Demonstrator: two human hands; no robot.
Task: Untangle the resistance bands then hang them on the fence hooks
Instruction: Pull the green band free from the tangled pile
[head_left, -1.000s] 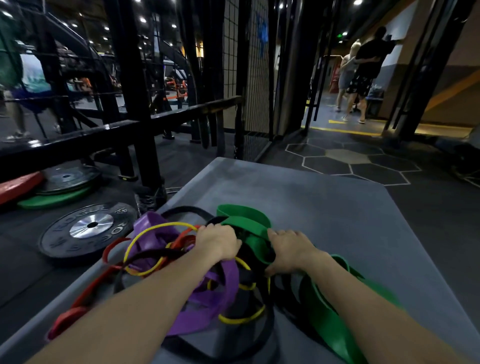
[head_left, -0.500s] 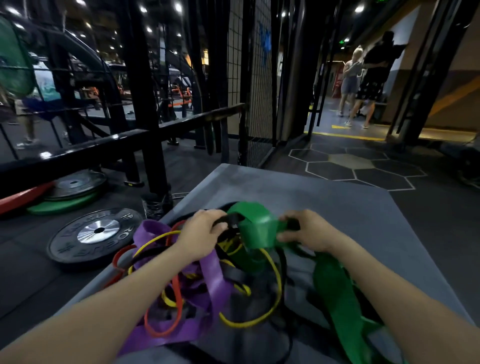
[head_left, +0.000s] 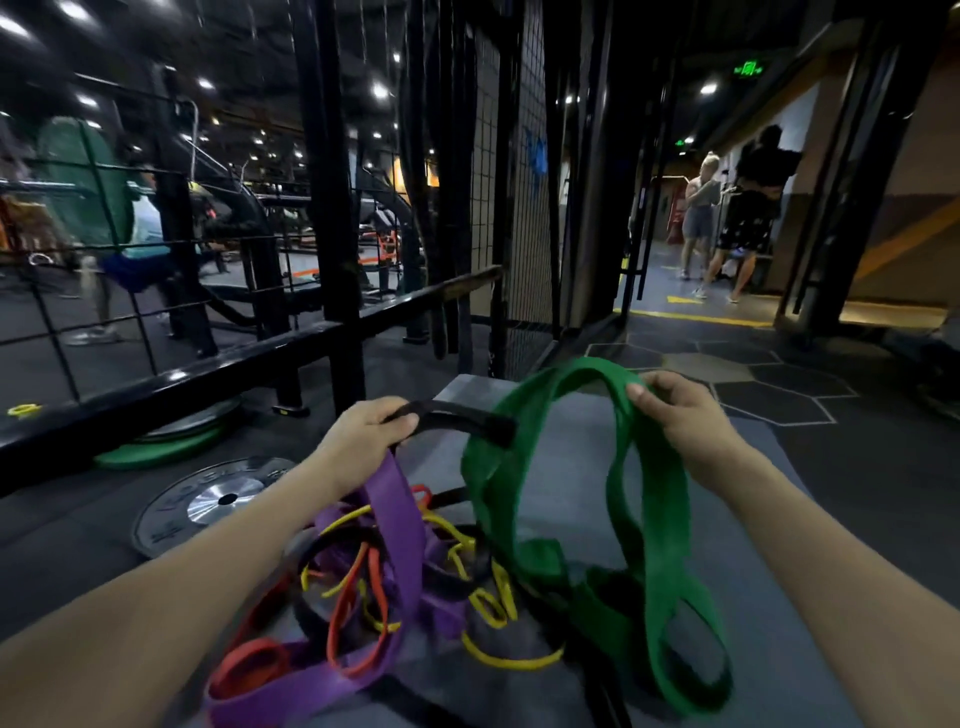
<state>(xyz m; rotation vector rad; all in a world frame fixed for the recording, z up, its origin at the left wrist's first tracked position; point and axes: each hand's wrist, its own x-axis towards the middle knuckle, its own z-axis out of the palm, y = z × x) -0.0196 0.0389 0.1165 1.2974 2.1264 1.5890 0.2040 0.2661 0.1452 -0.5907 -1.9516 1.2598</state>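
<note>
Head view, gym floor. Left hand (head_left: 363, 434) raised above a grey padded surface (head_left: 582, 457), fingers curled round a black band (head_left: 457, 415) and the upper end of a wide purple band (head_left: 400, 519); the black band runs rightward from the fist and passes into the loop of the wide green band (head_left: 649, 519). Right hand (head_left: 680, 415) lifted to about the same height, fingers and thumb pinching the top of the green band's arch. Green band hangs from that grip in long twisted folds, its lower loops resting on the surface near the right forearm. Purple band drops from the left hand into the tangle and trails toward the near left edge. Tangle proper lies on the surface between the two forearms: thin yellow band (head_left: 498, 660), orange-red band (head_left: 358, 603) and more black loops, all interlaced with the purple; which strand passes over which cannot be told in the blur. To the left of the surface, on the dark floor, a black weight plate (head_left: 208, 504) with a silver hub lies flat; a green plate (head_left: 156, 449) lies beyond it under a black rail (head_left: 182, 384). Wire-mesh fence panel (head_left: 519, 197) stands upright past the far end of the surface; hooks on it not discernible. Two people (head_left: 727, 218) stand in the lit corridor at far right, another person (head_left: 130, 244) at left behind the rail.
</note>
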